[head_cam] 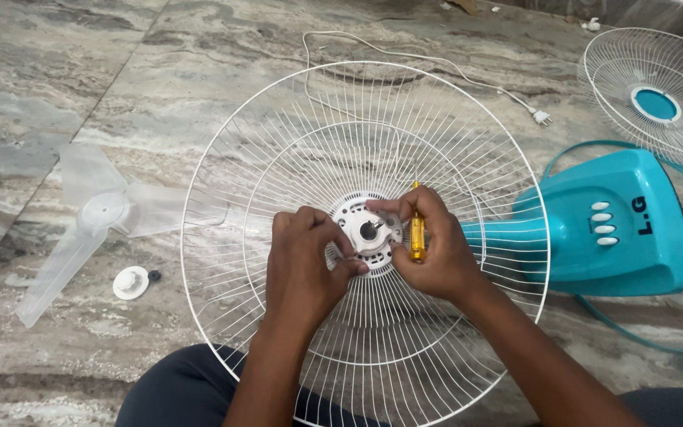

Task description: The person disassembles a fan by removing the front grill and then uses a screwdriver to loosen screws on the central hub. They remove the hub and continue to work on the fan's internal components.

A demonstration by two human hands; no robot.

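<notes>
centrally, the white rear fan guard (pixel 365 237) stands on the teal fan body (pixel 610 225), its hub plate (pixel 371 231) between both hands. the left hand (pixel 303 265) pinches the hub edge, fingers curled shut. the right hand (pixel 428 245) grips a yellow screwdriver (pixel 417 233) closed. step in hand appears to be guard fastening at the hub; next calls for steady alignment. the clear blade (pixel 96 217) lies left.

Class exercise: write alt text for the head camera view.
Two hands work at the hub of a white wire fan guard: the left hand pinches near the centre, the right hand holds a yellow screwdriver. A turquoise fan base lies alongside.
</notes>
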